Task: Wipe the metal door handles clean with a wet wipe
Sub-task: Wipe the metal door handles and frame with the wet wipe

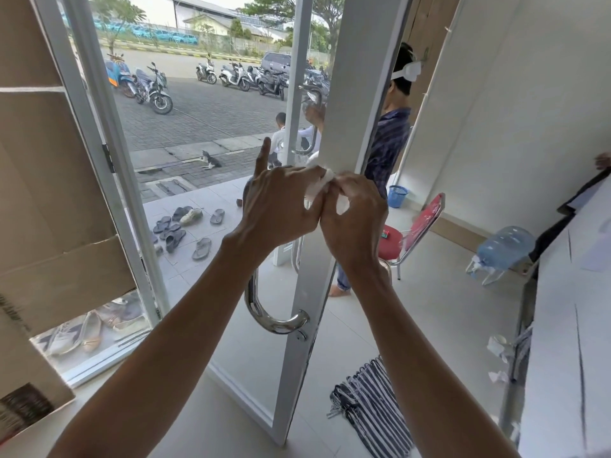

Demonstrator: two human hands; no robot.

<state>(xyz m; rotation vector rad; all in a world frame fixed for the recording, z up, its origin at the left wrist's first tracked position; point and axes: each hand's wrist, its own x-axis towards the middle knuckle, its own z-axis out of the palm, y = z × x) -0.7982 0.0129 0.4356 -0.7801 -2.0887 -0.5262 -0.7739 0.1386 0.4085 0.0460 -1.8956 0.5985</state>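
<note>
At frame centre, both hands pinch a crumpled white wet wipe (322, 186); the curved chrome door handle (261, 312) runs vertically below, nearer the left hand (277, 206) than the right hand (355, 219).

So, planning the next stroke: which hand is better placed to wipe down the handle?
Left hand: it sits directly above the handle, sharing the wipe. The right hand is over the door edge.

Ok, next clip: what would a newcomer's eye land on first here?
Two bare hands meet at centre frame, the left hand and right hand gripping a crumpled white wet wipe against the white door frame edge. Below them curves the shiny chrome door handle.
</note>
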